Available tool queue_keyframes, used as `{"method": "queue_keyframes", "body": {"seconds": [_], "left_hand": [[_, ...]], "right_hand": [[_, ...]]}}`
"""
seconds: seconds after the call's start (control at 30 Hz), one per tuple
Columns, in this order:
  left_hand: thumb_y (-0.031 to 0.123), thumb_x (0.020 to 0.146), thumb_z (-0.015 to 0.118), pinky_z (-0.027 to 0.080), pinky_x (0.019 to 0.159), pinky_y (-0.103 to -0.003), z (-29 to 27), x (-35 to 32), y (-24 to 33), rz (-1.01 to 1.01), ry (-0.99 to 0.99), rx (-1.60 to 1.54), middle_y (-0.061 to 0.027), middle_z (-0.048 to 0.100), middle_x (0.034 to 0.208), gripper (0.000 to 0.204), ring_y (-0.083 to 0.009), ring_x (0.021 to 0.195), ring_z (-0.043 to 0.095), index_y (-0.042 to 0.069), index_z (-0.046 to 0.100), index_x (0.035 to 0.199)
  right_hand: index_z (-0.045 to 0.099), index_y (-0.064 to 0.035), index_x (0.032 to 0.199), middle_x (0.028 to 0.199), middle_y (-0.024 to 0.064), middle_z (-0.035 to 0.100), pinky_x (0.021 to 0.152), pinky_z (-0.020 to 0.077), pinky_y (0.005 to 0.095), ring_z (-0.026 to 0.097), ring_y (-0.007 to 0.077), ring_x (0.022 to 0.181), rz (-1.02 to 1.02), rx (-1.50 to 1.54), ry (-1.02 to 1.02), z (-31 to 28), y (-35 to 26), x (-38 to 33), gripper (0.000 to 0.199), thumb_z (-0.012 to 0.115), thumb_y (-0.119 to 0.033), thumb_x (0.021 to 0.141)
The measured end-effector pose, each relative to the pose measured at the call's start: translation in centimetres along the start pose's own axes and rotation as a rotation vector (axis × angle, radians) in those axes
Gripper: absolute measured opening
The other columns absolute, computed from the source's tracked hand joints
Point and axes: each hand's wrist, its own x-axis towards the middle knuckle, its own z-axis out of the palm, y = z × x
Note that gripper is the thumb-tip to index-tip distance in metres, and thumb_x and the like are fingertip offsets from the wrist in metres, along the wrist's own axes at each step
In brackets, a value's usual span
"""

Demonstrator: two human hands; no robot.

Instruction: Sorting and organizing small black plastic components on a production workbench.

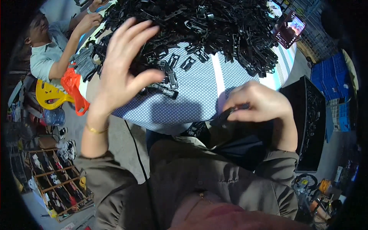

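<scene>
My left hand (124, 63) is raised over the left side of the table, fingers stretched and thumb spread, holding nothing. Small black plastic parts (168, 73) lie just beyond its thumb, some with rectangular openings. My right hand (262, 101) is closed at the table's near edge, with a dark, narrow black plastic part (230, 114) pinched between thumb and fingers. The part's exact shape is blurred. Across the far half of the round table (188, 103), with its dotted cloth, spreads a large heap of similar black parts (207, 23).
A phone (290, 28) stands lit at the heap's right. Another person (51, 53) sits at the far left, hands near the heap. An orange-red bag (73, 85) hangs by a yellow stool (50, 96). To my right is a long black bin (311, 126); lower left, a wooden rack (57, 180).
</scene>
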Motion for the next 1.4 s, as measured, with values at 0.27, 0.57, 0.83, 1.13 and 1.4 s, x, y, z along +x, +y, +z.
{"method": "queue_keyframes", "body": {"seconds": [0.27, 0.57, 0.83, 1.13, 1.4], "left_hand": [[0.076, 0.049, 0.06, 0.013, 0.105, -0.054, 1.9, -10.4, -2.6, -0.367, -0.219, 0.199, -0.0189, 0.018, 0.144, 0.116, -0.0429, 0.133, 0.009, 0.007, 0.029, 0.137], [0.055, 0.05, 0.076, 0.017, 0.101, -0.061, 4.8, -7.6, -1.8, -0.327, -0.129, 0.127, -0.0183, 0.023, 0.141, 0.102, -0.0474, 0.13, 0.009, 0.012, 0.035, 0.133], [0.056, 0.061, 0.07, 0.02, 0.096, -0.061, 7.6, -4.1, 0.6, -0.293, -0.202, 0.049, -0.0193, 0.028, 0.138, 0.091, -0.0378, 0.131, 0.02, 0.013, 0.035, 0.133], [0.051, 0.063, 0.07, 0.03, 0.1, -0.05, 10.5, 2.0, 0.8, 0.071, -0.042, 0.008, -0.0145, 0.042, 0.128, 0.069, -0.0369, 0.124, 0.03, 0.008, 0.054, 0.115], [0.05, 0.07, 0.065, 0.031, 0.096, -0.047, 10.3, 4.8, 0.4, -0.088, -0.09, 0.022, -0.0107, 0.051, 0.113, 0.055, -0.031, 0.115, 0.039, 0.008, 0.061, 0.106]], "right_hand": [[0.058, -0.0027, 0.081, 0.068, 0.0106, 0.056, 0.054, 0.0429, 0.0339, 0.057, 0.0242, 0.06, 0.066, -0.196, 0.038, 1.3, -0.6, 2.1, 0.031, 0.07, -0.03, 0.071], [0.055, -0.0085, 0.109, 0.097, 0.0115, 0.056, 0.06, 0.0498, 0.0326, 0.06, 0.0264, 0.077, -0.178, -0.532, 0.678, 6.1, 0.8, 7.4, 0.052, 0.072, -0.034, 0.067], [0.059, -0.0073, 0.096, 0.08, 0.0104, 0.054, 0.059, 0.0489, 0.0349, 0.059, 0.0263, 0.07, 0.057, -0.668, 0.659, 4.9, 1.3, 7.3, 0.028, 0.064, -0.021, 0.072], [0.06, -0.0043, 0.089, 0.083, 0.0135, 0.051, 0.066, 0.0471, 0.0389, 0.057, 0.0313, 0.073, 0.242, -0.651, 0.718, 1.7, 3.1, 3.1, 0.027, 0.064, -0.019, 0.066], [0.06, -0.0021, 0.088, 0.081, 0.0117, 0.051, 0.063, 0.0477, 0.0351, 0.057, 0.0277, 0.068, 0.013, -0.424, 0.685, 2.5, 1.2, 2.5, 0.028, 0.072, -0.016, 0.067]]}}
